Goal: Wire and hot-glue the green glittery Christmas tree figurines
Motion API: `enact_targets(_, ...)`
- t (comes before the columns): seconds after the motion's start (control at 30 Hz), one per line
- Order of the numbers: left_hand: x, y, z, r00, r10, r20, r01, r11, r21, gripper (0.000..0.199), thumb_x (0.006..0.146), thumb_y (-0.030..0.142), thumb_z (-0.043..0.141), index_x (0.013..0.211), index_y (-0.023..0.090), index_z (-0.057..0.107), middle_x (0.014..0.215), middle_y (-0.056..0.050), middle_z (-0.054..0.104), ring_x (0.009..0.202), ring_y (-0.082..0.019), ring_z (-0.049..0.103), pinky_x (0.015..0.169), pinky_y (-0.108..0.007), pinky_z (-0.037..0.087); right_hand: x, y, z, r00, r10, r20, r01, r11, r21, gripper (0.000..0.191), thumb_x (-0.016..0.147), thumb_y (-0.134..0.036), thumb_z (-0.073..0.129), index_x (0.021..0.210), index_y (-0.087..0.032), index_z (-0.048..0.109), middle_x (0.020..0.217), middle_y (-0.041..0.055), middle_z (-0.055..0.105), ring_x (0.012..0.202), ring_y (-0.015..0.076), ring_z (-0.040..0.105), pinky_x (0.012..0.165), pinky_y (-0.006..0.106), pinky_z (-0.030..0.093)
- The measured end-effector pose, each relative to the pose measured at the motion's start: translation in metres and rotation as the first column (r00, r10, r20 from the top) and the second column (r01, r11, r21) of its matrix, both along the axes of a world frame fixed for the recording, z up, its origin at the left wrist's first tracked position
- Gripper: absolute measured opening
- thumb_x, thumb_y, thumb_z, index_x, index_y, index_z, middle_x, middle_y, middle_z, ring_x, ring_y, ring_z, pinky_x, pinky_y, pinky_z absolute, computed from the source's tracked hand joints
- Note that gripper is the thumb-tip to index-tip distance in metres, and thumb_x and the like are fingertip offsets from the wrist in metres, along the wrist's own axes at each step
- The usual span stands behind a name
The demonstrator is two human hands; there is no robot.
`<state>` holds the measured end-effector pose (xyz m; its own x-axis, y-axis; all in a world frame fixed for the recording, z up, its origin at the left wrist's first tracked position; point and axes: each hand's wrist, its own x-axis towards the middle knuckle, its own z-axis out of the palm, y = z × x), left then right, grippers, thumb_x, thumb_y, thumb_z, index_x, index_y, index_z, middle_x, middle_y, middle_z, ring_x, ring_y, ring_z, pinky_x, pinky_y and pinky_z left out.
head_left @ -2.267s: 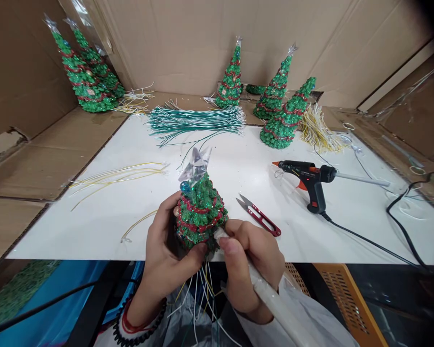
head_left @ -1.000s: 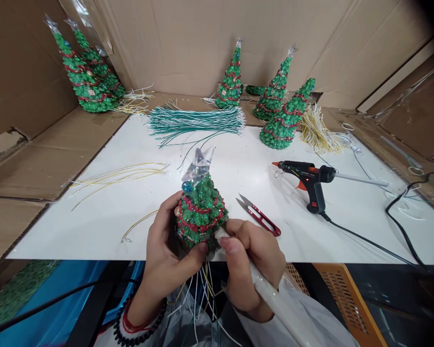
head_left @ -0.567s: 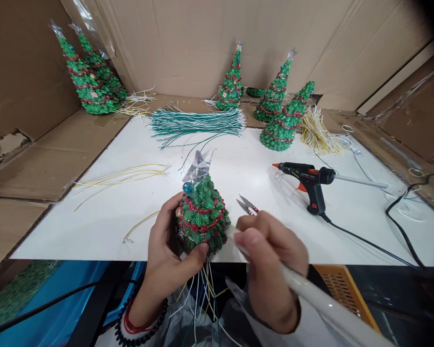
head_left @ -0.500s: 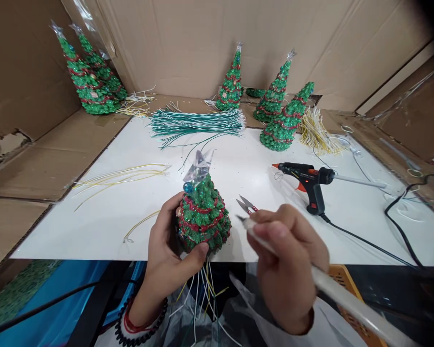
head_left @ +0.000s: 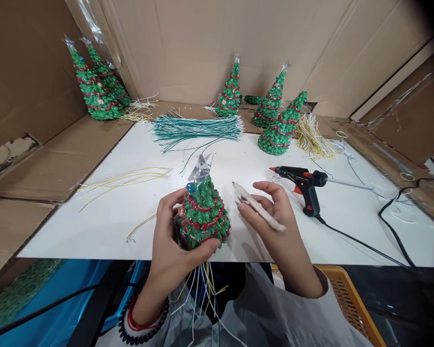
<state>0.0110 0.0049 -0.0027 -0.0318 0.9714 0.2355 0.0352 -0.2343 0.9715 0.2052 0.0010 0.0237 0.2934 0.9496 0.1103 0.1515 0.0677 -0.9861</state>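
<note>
A small green beaded Christmas tree [head_left: 204, 212] with red garlands and a clear star on top is held at the table's front edge. My left hand [head_left: 177, 241] is wrapped around its left side and base, thumb across the front. White, yellow and green wires [head_left: 204, 289] hang below the tree. To its right, my right hand [head_left: 275, 217] loosely holds a white pen-like tool [head_left: 258, 207] with a dark pointed tip. The tool lies across the thumb, and the index finger is stretched away. Metal blade tips show beside the tool, mostly hidden.
A black glue gun [head_left: 305, 183] with a lit red light lies right, its cord crossing the front edge. Green wires [head_left: 198, 129] are bundled at the back. Finished trees [head_left: 97, 91] stand back left, and others [head_left: 282, 125] back right. Yellow wires [head_left: 126, 176] lie left.
My right hand has turned and moved forward, its fingers loosening; the white tool now lies across it with its tip pointing away. My left hand still holds the tree.
</note>
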Motion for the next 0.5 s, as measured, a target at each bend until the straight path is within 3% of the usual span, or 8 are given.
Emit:
enact_targets(0.1,0.002,-0.001,0.002,0.999,0.032,0.027,-0.032,0.999,0.011,0.083,0.061,0.031,0.096,0.135,0.03,0.059,0.129,-0.006,0.065,0.113,-0.026,0.065,0.096,-0.038,0.057,-0.001,0.005,-0.005,0.994,-0.092,0.055,0.088,0.993,0.078,0.036,0.078,-0.031,0.079,0.101,-0.026,0.052,0.076,-0.0079,0.053,0.056,0.0112,0.053,0.05,0.025,0.045)
enact_targets(0.17,0.002,-0.001,0.002,0.995,0.049,0.085,-0.053,0.998,0.045,0.077,0.064,0.029,0.094,0.133,0.029,0.061,0.124,-0.004,0.069,0.11,-0.024,0.068,0.091,-0.034,0.058,0.0,0.006,-0.008,0.988,-0.132,0.079,0.123,0.986,0.116,0.032,0.078,-0.029,0.079,0.094,-0.026,0.052,0.079,-0.0072,0.05,0.057,0.0109,0.051,0.05,0.025,0.044)
enact_targets(0.23,0.001,-0.001,-0.001,0.987,0.071,0.143,-0.08,0.995,0.064,0.073,0.066,0.03,0.093,0.132,0.028,0.063,0.124,-0.005,0.07,0.113,-0.024,0.068,0.094,-0.033,0.058,-0.001,0.004,-0.009,0.982,-0.157,0.109,0.139,0.979,0.15,0.029,0.08,-0.029,0.078,0.095,-0.026,0.053,0.088,-0.0028,0.054,0.07,0.0143,0.058,0.059,0.028,0.051)
enact_targets(0.3,-0.002,-0.001,-0.004,0.975,0.084,0.208,-0.095,0.994,0.045,0.071,0.066,0.033,0.093,0.131,0.027,0.063,0.126,-0.006,0.071,0.117,-0.026,0.067,0.098,-0.034,0.056,-0.003,-0.002,-0.008,0.974,-0.167,0.151,0.139,0.973,0.183,0.026,0.083,-0.029,0.077,0.1,-0.026,0.058,0.103,0.0033,0.058,0.093,0.0207,0.063,0.077,0.038,0.056)
enact_targets(0.37,-0.003,0.0,-0.006,0.951,0.08,0.298,-0.083,0.997,-0.002,0.068,0.067,0.039,0.092,0.129,0.027,0.065,0.119,-0.006,0.073,0.111,-0.027,0.071,0.097,-0.037,0.058,-0.008,-0.01,-0.005,0.954,-0.174,0.243,0.115,0.964,0.239,0.025,0.087,-0.029,0.074,0.109,-0.026,0.062,0.12,0.0087,0.058,0.12,0.0275,0.058,0.098,0.049,0.052)
enact_targets(0.43,-0.002,0.001,-0.004,0.92,0.064,0.387,-0.055,0.998,-0.033,0.061,0.067,0.048,0.089,0.121,0.027,0.07,0.106,-0.004,0.077,0.099,-0.029,0.075,0.091,-0.042,0.061,-0.012,-0.02,-0.001,0.924,-0.153,0.349,0.043,0.952,0.303,0.029,0.093,-0.028,0.068,0.121,-0.028,0.062,0.135,0.0116,0.055,0.137,0.0305,0.049,0.108,0.055,0.047)
enact_targets(0.5,-0.001,0.002,0.002,0.908,0.054,0.415,-0.035,0.998,-0.054,0.055,0.067,0.058,0.084,0.111,0.027,0.075,0.096,-0.003,0.079,0.095,-0.032,0.076,0.089,-0.047,0.062,-0.016,-0.027,0.002,0.91,-0.028,0.414,-0.114,0.942,0.315,0.042,0.096,-0.03,0.064,0.137,-0.029,0.055,0.148,0.0125,0.05,0.144,0.0307,0.046,0.113,0.056,0.045)
